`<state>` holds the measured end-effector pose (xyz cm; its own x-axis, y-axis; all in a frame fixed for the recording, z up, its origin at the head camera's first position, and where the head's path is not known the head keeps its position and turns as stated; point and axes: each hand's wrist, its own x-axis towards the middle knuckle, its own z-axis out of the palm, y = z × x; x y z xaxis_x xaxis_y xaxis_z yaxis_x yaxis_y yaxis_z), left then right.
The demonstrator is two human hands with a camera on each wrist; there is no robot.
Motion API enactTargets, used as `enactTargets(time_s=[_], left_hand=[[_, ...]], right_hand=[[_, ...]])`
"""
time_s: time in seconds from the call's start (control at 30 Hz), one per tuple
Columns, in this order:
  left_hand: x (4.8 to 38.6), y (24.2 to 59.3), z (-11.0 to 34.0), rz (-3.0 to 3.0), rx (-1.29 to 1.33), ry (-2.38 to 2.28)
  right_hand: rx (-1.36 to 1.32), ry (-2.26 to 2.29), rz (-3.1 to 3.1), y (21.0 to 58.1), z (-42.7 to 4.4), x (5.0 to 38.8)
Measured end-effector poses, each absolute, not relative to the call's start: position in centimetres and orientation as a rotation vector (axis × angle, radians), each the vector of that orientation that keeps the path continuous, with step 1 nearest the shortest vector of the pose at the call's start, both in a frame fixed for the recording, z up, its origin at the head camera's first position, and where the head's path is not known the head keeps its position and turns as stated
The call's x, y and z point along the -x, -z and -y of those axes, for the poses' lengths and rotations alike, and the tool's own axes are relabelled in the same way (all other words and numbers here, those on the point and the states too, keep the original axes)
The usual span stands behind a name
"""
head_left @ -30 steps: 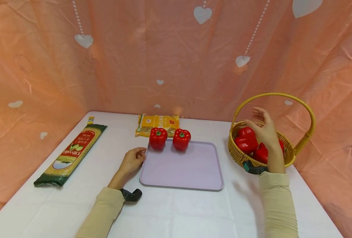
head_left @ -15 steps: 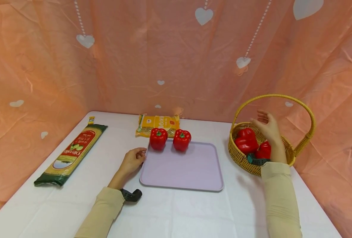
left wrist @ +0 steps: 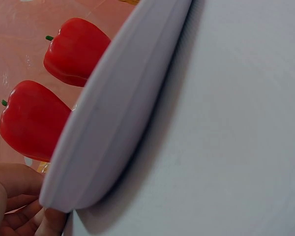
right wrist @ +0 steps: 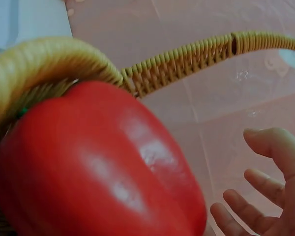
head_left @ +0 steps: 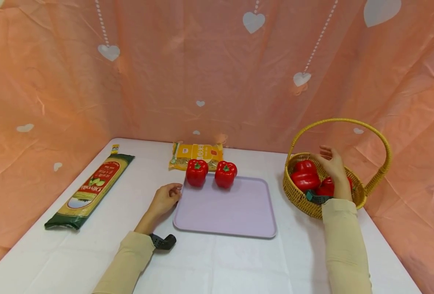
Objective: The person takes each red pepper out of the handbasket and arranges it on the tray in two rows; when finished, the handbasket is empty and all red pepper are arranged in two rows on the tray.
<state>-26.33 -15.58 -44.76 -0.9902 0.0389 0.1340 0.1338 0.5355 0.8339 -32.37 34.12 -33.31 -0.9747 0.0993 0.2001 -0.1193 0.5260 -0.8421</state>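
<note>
One empty right hand (head_left: 332, 166) hovers over the basket (head_left: 298, 199) by the desk's (head_left: 246, 265) right edge; my left hand (head_left: 163, 200) touches the tray (head_left: 226, 211), grip unclear.

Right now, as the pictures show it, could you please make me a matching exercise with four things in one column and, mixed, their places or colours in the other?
Column one
1. left hand
2. right hand
3. tray
4. yellow packet

Column two
A. pale purple
B. behind the two standing red peppers, seen from the head camera
C. over the basket, holding nothing
D. at the tray's left edge

Right pairs: 1-D, 2-C, 3-A, 4-B
</note>
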Motion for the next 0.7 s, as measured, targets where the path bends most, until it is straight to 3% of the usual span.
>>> enactTargets(time_s=[0.7], left_hand=[[26.5,44.9,15.5,2.651,0.136,1.493]], right_hand=[[0.025,-1.338,2.792,35.2,-34.4,33.5]])
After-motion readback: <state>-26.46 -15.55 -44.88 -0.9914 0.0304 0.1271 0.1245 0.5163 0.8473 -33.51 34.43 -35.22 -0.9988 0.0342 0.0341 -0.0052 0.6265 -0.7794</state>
